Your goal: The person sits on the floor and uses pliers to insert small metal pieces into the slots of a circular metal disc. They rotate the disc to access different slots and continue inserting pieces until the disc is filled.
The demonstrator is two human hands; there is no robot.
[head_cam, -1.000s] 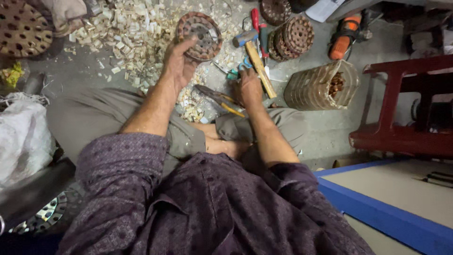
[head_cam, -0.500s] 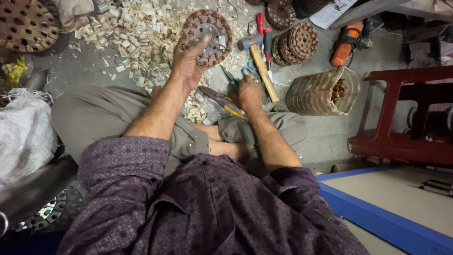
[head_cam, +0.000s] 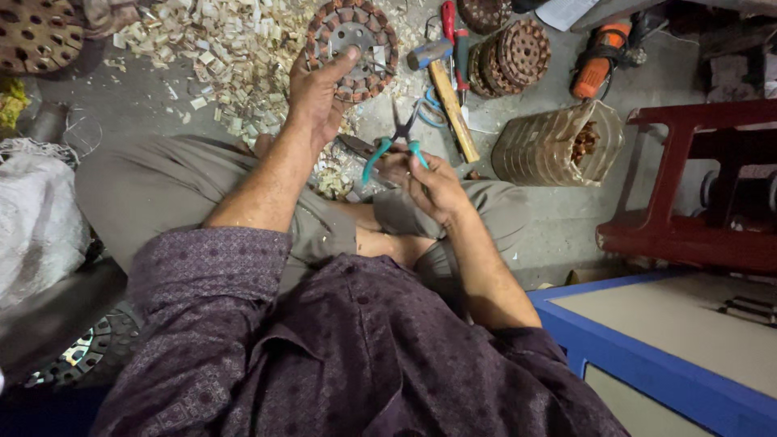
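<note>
My left hand [head_cam: 317, 95] grips a round motor stator [head_cam: 351, 42] with brown copper windings around a metal hub, held up over the floor. My right hand [head_cam: 429, 180] holds a pair of pliers with teal handles [head_cam: 395, 143], jaws pointing up toward the stator but apart from it. I sit cross-legged in grey trousers and a purple patterned shirt.
A heap of pale paper scraps [head_cam: 218, 48] covers the floor ahead. A hammer [head_cam: 443, 89], a red screwdriver [head_cam: 449, 24], stacked stators [head_cam: 510, 55], an orange power tool [head_cam: 597, 57], a clear container [head_cam: 558, 144], a red stool [head_cam: 696, 186], a white sack [head_cam: 36, 218] and a blue frame [head_cam: 647, 364] surround me.
My right hand has picked the teal pliers up off the floor and raised them. The left hand has kept hold of the stator, shifting its grip slightly.
</note>
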